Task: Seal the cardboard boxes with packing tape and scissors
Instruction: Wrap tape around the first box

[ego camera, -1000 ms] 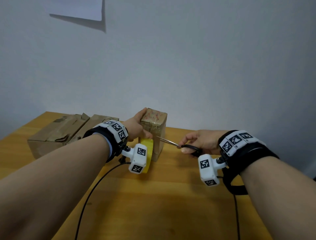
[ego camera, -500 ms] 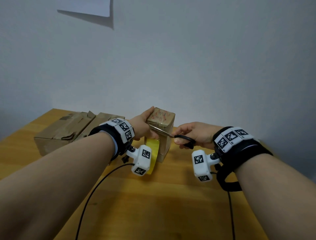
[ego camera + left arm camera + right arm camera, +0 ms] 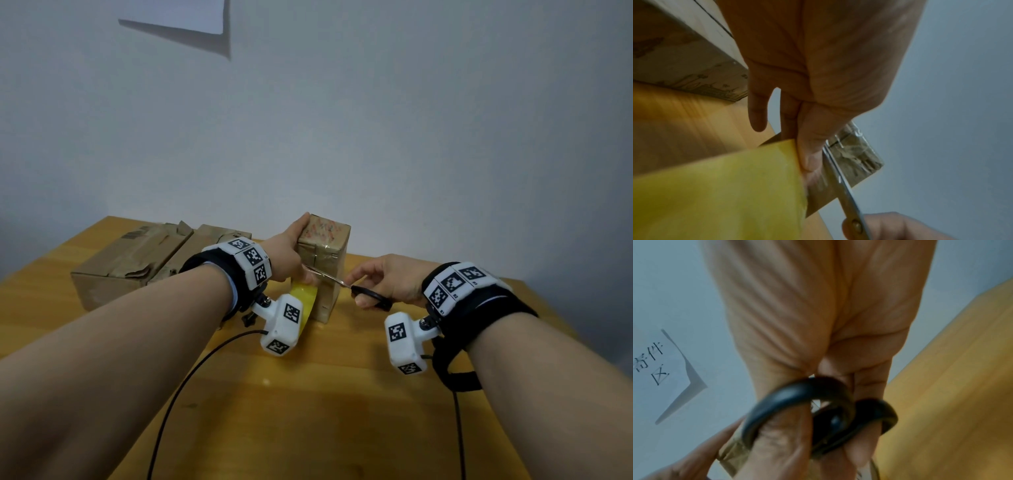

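Note:
A small upright cardboard box point(image 3: 325, 253) stands mid-table. My left hand point(image 3: 289, 251) grips its upper left corner, with the thumb point(image 3: 809, 155) down the near face. A yellow tape roll point(image 3: 304, 301) hangs just below that hand, large and blurred in the left wrist view point(image 3: 721, 194). My right hand point(image 3: 387, 281) holds black-handled scissors point(image 3: 371, 297), fingers through the loops point(image 3: 803, 402). The steel blades point(image 3: 840, 175) lie close together, right beside my left thumb against the box face point(image 3: 857, 162). The strip of tape between roll and box is hard to make out.
Two larger worn cardboard boxes point(image 3: 137, 260) lie side by side at the back left of the wooden table point(image 3: 325, 411). A cable point(image 3: 191, 377) trails from each wrist across the near tabletop. A paper sheet point(image 3: 178, 13) hangs on the grey wall behind.
My right hand has brought the scissors left and up, from beside the box to its near face at my left thumb. The left hand, box and roll have kept their places.

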Available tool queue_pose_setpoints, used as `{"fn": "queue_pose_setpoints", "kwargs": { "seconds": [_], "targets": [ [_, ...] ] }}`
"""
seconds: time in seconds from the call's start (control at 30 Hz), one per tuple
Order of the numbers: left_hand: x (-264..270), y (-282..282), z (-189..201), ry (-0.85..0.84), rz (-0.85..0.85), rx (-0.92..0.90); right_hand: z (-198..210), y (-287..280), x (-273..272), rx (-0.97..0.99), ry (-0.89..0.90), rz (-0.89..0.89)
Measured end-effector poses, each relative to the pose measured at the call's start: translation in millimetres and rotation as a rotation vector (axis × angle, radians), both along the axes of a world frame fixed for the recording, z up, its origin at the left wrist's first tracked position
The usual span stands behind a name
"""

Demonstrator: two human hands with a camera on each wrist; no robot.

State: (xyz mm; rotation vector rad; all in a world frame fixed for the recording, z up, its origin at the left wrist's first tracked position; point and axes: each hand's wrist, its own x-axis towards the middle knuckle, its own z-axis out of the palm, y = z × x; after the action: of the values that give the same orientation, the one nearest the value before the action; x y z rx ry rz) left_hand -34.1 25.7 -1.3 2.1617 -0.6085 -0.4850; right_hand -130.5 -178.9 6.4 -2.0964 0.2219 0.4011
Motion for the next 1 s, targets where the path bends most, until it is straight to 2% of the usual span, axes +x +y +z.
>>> {"fn": "queue_pose_setpoints", "kwargs": {
  "seconds": [0.1,0.27,0.37,0.47,0.57,0.67,0.73,0.87,0.93,1.0],
  "targets": [
    [-2,-1,1,0.01,0.002,0.025,-12,-3,-5,0.109,0.03,-0.018],
    [-3,-2,3,0.004,0.002,0.069,-27,-8,-16,0.455,0.028,-0.132],
    [-4,-5,3,-0.023,-0.018,0.094,-30,-12,-21,0.525,0.057,-0.045],
    [-5,-8,4,-0.048,-0.019,0.144,-31,-20,-27,0.515,0.055,-0.023],
    [-4,-6,5,-0.053,0.008,0.144,-29,-32,-42,0.367,0.1,-0.042],
    [-7,-5,6,-0.027,0.012,0.13,-36,-41,-55,-0.071,0.209,-0.04],
    [-10,-8,5,-0.016,-0.001,0.128,-45,-43,-58,-0.296,0.228,-0.061],
    [-13,-9,4,-0.006,0.006,0.129,-42,-30,-61,-0.399,0.292,-0.069],
    [-14,-8,5,-0.006,0.005,0.129,-32,-26,-56,-0.537,0.173,-0.071],
    [-16,-8,6,-0.011,0.005,0.133,-18,-18,-43,-0.538,-0.109,-0.181]
  ]
}}
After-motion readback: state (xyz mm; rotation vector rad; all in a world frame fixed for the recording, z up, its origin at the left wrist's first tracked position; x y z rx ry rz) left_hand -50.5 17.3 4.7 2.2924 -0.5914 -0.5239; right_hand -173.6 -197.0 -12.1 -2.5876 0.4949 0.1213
